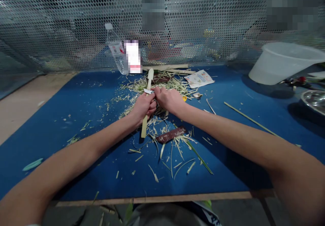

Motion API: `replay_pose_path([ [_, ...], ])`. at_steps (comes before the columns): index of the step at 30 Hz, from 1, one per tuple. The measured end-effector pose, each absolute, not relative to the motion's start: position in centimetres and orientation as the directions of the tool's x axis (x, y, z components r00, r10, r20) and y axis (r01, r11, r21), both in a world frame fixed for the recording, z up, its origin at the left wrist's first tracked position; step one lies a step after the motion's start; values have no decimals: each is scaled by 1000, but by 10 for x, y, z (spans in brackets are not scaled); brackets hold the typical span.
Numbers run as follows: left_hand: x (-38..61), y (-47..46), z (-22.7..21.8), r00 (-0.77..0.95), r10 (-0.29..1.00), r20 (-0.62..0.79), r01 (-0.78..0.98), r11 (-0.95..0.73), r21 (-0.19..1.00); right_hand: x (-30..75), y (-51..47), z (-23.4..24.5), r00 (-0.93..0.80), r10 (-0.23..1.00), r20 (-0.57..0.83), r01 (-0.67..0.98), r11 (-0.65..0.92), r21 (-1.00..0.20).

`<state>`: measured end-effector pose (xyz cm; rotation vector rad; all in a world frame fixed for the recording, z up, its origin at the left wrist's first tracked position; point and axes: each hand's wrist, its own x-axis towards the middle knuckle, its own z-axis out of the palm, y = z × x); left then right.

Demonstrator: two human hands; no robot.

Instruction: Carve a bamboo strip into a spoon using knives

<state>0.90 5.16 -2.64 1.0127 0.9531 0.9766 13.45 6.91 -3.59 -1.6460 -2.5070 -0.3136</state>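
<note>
My left hand (144, 107) is closed around a pale bamboo strip (144, 127) with a wider, rounded upper end, held nearly upright above the table. Against it, my right hand (169, 99) is closed, its thumb and fingertips pressed together beside the left thumb. A small whitish, shiny piece (148, 91) lies across the strip at the fingertips; what it is and which hand grips it cannot be made out. Under and behind both hands spreads a heap of pale shavings (137, 85). Closer to me rests a dark red-brown strip (170, 135) with pale dust on it.
A clear bottle (116, 51) and a lit phone (133, 56) lean on the perforated metal screen (83, 22). A printed packet (199, 79) lies behind the right hand. At right are a white plastic pitcher (266, 65), a metal bowl (315, 100) and a thin green stick (251, 119).
</note>
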Motion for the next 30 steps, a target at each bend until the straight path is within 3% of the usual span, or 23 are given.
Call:
replay_pose_path([
  [11,6,60,-30,293,935,-201,-216,270,938,126,66,-36,-355,916,185,935,348,69],
  [21,2,57,-27,378,909,-175,-175,256,951,155,79,-32,-532,812,241,847,512,144],
  [30,-1,57,-30,399,908,-129,-104,185,977,163,82,-27,-594,780,196,804,585,108],
])
